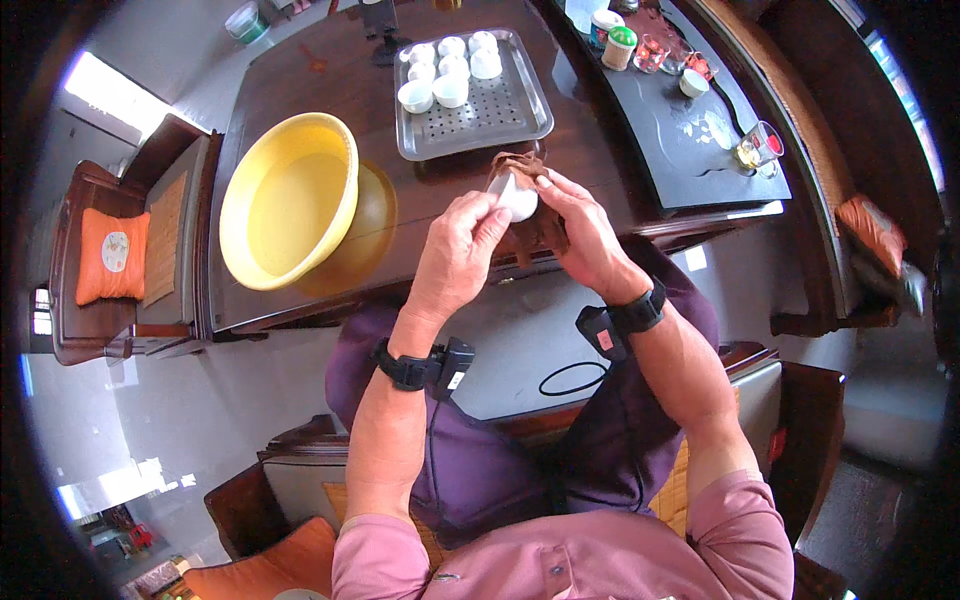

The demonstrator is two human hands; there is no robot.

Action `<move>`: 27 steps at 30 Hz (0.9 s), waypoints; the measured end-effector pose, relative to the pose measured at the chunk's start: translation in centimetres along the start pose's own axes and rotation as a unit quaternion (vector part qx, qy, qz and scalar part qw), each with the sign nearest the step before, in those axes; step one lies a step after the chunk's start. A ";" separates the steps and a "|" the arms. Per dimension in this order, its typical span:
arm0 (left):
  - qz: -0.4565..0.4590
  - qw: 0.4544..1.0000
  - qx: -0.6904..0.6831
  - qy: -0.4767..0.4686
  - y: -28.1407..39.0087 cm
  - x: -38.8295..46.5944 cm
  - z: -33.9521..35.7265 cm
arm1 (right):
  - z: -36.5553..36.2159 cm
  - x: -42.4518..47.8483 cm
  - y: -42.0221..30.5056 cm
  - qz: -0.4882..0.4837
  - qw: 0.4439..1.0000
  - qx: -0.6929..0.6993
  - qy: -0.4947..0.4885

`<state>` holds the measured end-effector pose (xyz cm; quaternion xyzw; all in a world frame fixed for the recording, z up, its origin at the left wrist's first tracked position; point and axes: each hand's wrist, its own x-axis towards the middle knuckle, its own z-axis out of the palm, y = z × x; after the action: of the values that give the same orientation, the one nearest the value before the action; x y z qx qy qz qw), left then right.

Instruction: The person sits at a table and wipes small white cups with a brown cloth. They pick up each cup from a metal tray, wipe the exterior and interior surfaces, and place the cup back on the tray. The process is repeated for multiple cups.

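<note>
Between my two hands, over the table's front edge, is a small white cup (517, 199). My left hand (459, 251) grips the cup's near left side with thumb and fingers. A brown cloth (517, 163) covers the cup's far rim and hangs below it, and my right hand (585, 229) holds this cloth against the cup. Just beyond my hands lies a perforated stainless steel tray (499, 124). Several white cups (451, 90) are grouped on its far left part; the two nearest stand mouth up. How far the cloth reaches inside the cup is hidden.
On the left of the dark wooden table (300, 82) stands a large yellow basin (341, 142) with liquid in it. A black tea tray (675, 142) at right bears a drinking glass (757, 146), another white cup (694, 83) and a green-lidded toothpick holder (620, 49). A black cable (574, 365) loops between my legs.
</note>
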<state>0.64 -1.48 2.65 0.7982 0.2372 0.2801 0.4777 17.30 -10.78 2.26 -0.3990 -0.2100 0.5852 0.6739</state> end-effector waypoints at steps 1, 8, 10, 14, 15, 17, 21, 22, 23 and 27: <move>-0.057 0.997 -0.060 -0.005 0.2 0.0 -0.1 | -0.1 -0.1 -0.2 -0.007 0.999 -0.038 -0.024; -0.154 0.926 -0.334 0.087 -1.6 0.4 -0.4 | 0.2 0.0 0.5 -0.085 0.978 -0.191 -0.002; -0.160 0.923 -0.342 0.075 -1.1 0.5 0.0 | -0.2 0.7 1.6 -0.201 0.938 -0.281 -0.002; -0.164 0.880 -0.444 0.053 0.0 -0.1 0.6 | 1.2 0.2 1.1 -0.135 0.975 -0.179 -0.005; -0.158 0.888 -0.429 0.043 0.2 -0.1 0.5 | 1.5 0.0 0.7 -0.117 0.981 -0.151 -0.012; -0.145 0.905 -0.399 0.025 1.1 -0.1 0.3 | 1.4 -0.3 0.0 -0.111 0.979 -0.167 -0.036; -0.154 0.936 -0.316 0.021 1.0 -0.1 0.2 | 0.8 -0.1 -0.2 -0.105 0.978 -0.171 -0.059; -0.148 0.937 -0.315 0.025 0.5 -0.1 0.2 | 0.7 -0.1 -0.1 -0.104 0.978 -0.169 -0.065; -0.141 0.938 -0.314 0.029 0.0 -0.2 0.2 | 0.8 -0.1 -0.1 -0.098 0.982 -0.150 -0.064; -0.154 0.927 -0.341 0.031 -0.3 -0.1 0.4 | 0.8 0.1 0.2 -0.080 0.989 -0.112 -0.062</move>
<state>0.76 -1.69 2.23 0.5314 0.2624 0.2914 0.7509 16.64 -10.48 2.57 -0.4167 -0.3466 0.5259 0.6555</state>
